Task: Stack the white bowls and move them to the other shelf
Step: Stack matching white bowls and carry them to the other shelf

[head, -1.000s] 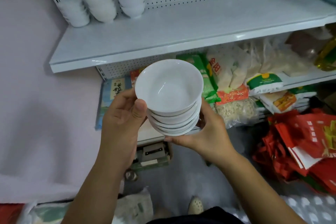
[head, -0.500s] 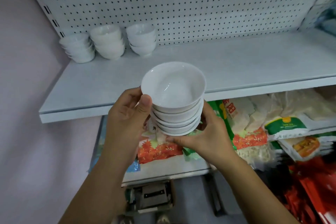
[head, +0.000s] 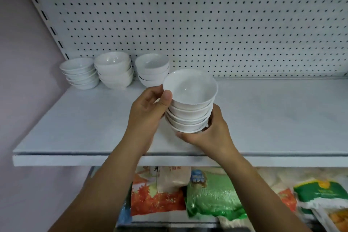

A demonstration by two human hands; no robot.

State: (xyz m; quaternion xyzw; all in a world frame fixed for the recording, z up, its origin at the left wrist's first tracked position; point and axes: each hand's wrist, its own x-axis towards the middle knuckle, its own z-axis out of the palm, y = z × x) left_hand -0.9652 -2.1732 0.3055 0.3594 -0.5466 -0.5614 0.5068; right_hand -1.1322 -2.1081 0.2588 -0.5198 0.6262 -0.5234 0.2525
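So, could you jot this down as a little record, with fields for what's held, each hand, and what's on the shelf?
Held: stack of white bowls, nested, open side up
Left hand: grips the stack's side, thumb at the top bowl's rim
Right hand: cups the bottom bowl from below
Place: over the white shelf, apparently not set down
Already on shelf: left stack, middle stack, right stack, at the back by the pegboard
Below: bags of food
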